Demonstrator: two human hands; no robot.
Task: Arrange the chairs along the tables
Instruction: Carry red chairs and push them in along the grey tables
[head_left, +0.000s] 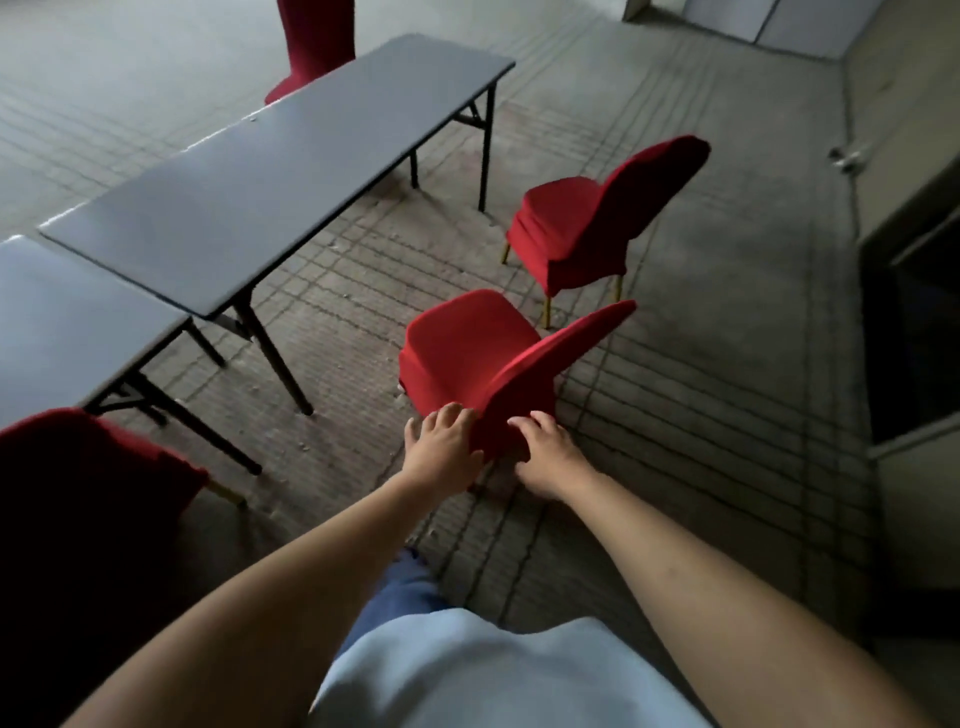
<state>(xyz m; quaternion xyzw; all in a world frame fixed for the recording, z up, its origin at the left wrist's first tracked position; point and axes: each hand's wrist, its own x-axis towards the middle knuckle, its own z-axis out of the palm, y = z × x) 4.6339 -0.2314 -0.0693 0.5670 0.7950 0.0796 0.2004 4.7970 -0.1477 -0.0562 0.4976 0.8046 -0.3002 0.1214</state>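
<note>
Held chair: I see the near chair (470, 358) in a smooth red fabric cover, seat facing the counters, backrest leaning toward me; its legs are mostly hidden under the cover.
Left hand: my left hand (442, 448) grips the left edge of the backrest top, fingers curled over the fabric.
Right hand: my right hand (551, 456) grips the right side of the same backrest top, fingers bent over the edge.
Chair relative to hands: the seat lies just beyond both hands, the backrest between them.
Chair position: it stands on the carpet (701, 364), apart from the long counter (270, 176), in the aisle on its right side.
Second chair: another red chair (582, 228) stands just beyond, near the far end of that counter, gold legs showing.
Other chairs: a dark red chair (78, 499) sits at lower left by the near counter (67, 322); a fourth chair (311, 47) stands behind the long counter.
Writing: I can read no labels or brands.
</note>
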